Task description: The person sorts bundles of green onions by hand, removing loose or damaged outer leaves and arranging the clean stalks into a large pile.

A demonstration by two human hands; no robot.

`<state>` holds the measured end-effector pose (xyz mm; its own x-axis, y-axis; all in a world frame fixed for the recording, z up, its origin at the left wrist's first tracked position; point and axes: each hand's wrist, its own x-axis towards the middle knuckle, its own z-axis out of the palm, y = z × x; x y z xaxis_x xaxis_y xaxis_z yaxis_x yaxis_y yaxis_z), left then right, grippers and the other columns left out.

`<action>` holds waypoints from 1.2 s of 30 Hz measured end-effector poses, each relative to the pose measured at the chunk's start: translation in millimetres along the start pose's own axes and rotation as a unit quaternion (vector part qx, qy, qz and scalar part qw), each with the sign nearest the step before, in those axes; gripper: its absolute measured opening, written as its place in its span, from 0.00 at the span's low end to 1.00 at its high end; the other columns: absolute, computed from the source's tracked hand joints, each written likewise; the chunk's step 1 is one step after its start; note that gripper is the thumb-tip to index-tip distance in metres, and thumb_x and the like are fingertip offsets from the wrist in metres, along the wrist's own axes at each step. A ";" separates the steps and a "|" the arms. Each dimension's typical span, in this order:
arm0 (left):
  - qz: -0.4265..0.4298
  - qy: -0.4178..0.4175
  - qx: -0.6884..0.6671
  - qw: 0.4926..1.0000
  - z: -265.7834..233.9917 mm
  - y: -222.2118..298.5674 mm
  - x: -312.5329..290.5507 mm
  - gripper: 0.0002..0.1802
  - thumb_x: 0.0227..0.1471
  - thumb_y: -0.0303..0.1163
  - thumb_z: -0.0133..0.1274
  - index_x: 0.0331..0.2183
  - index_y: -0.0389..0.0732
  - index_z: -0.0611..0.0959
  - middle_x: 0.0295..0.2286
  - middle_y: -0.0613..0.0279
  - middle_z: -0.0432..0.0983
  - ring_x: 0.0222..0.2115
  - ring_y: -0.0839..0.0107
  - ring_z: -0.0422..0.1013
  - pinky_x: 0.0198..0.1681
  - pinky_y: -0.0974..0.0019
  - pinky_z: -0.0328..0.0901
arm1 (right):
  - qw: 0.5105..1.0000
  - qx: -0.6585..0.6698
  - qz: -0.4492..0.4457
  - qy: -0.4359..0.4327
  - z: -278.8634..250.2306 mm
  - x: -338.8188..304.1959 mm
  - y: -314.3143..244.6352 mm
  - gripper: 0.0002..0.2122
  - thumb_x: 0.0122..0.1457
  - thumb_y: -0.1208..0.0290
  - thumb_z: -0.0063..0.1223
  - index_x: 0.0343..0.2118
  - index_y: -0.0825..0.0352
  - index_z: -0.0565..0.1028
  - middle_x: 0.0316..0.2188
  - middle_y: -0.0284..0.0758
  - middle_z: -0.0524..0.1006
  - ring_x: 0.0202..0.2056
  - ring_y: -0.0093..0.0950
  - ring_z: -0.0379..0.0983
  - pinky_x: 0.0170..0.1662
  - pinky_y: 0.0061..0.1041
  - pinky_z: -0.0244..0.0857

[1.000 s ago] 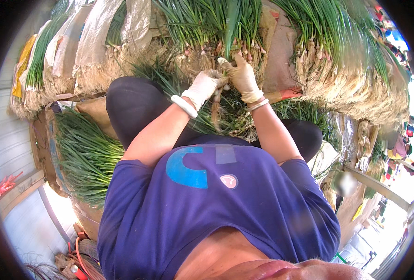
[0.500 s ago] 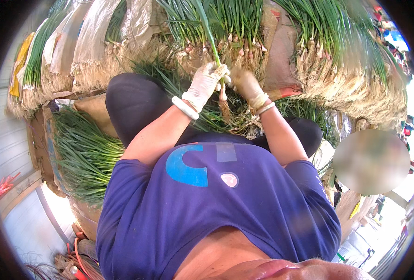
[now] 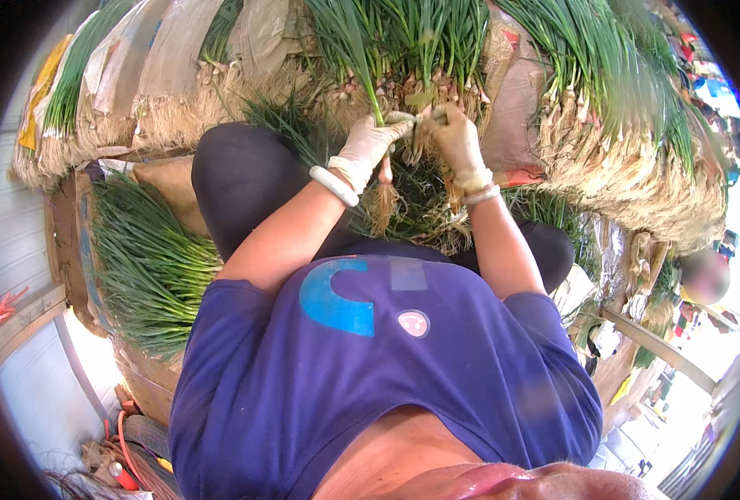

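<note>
Stalk (image 3: 376, 107) sits pinched in your left hand (image 3: 372, 146), its long axis running up the view and slightly left, bulb (image 3: 386, 172) and roots (image 3: 381, 207) below your fingers. Your right hand (image 3: 460, 148) is just beside, fingers curled; whether they pinch anything is hard to tell. Leafy bundles (image 3: 445, 37) edge the far side; your left knee (image 3: 232, 167) and right knee (image 3: 551, 248) flank the working gap.

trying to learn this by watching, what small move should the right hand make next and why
Probably reach for the bulb: the left hand grips the stalk above it, the roots hang below, and the right hand is close beside.
</note>
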<state>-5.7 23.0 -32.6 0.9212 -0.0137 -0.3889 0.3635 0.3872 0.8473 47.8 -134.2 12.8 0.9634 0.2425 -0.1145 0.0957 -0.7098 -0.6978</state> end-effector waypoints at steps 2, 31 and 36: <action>-0.027 -0.009 -0.016 0.999 13.7 23.2 -13.1 0.10 0.48 0.32 0.57 0.35 0.43 0.81 0.28 0.69 0.76 0.26 0.79 0.68 0.27 0.76 0.62 | 0.994 0.092 -0.020 -0.047 -0.4 -31.8 -6.0 0.09 0.52 0.67 0.57 0.30 0.68 0.73 0.24 0.36 0.77 0.26 0.24 0.71 0.30 0.25 0.65; -0.051 -0.095 -0.086 0.990 12.6 19.5 -22.2 0.11 0.51 0.36 0.55 0.32 0.39 0.77 0.18 0.64 0.72 0.12 0.77 0.66 0.13 0.74 0.61 | 0.972 0.230 0.039 0.040 37.1 -31.3 55.1 0.09 0.58 0.66 0.48 0.37 0.65 0.70 0.23 0.34 0.75 0.21 0.24 0.68 0.24 0.24 0.63; 0.091 -0.019 -0.086 0.992 14.6 58.2 -39.7 0.10 0.49 0.32 0.56 0.35 0.39 0.77 0.21 0.66 0.72 0.14 0.78 0.66 0.15 0.76 0.62 | 0.909 -0.298 -0.099 -0.275 13.3 -39.5 98.9 0.09 0.56 0.66 0.46 0.33 0.64 0.73 0.27 0.44 0.77 0.31 0.42 0.74 0.32 0.36 0.67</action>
<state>-19.1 32.7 37.4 0.9752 0.0374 -0.2182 0.1644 0.5383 0.8266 15.9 -205.2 -61.1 0.6579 0.5813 -0.4788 0.5298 -0.8091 -0.2543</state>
